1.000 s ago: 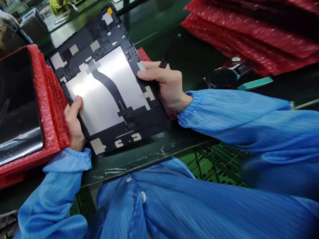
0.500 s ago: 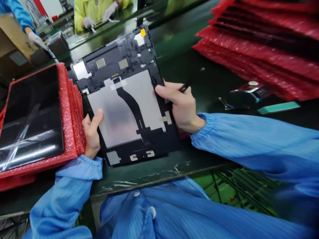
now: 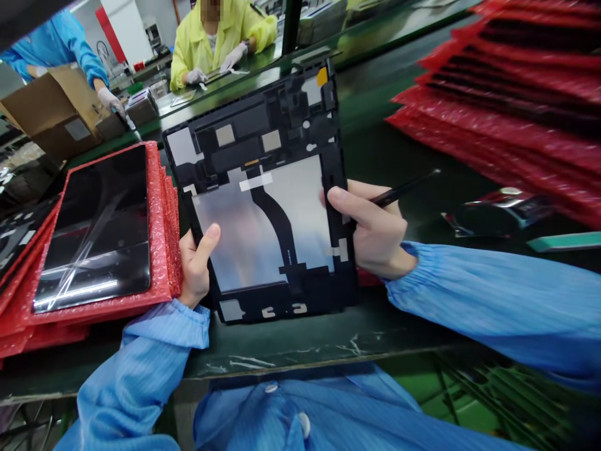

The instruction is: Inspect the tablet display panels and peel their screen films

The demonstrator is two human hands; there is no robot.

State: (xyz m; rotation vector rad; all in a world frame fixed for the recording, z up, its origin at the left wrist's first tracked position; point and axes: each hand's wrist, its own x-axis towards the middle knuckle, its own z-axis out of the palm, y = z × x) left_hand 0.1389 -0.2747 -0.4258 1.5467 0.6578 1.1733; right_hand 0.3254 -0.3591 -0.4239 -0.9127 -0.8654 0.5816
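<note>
Both hands hold a tablet display panel shown from the back, with a black frame, a silver foil sheet and a black flex cable curving down it. My left hand grips its lower left edge, thumb on the foil. My right hand grips the right edge and also pinches a thin black stylus, whose tip points away to the right. Next to my left hand, a finished-looking tablet under glossy film lies on red bubble wrap.
Stacked red bubble bags fill the right of the green bench. A metallic packet and a teal strip lie near them. Beyond, a person in a yellow gown and a gloved person in blue work by a cardboard box.
The view has tilted upward, showing more of the co-workers. The panel sits further right and looks more upright. The stylus now shows more clearly in my right hand.
</note>
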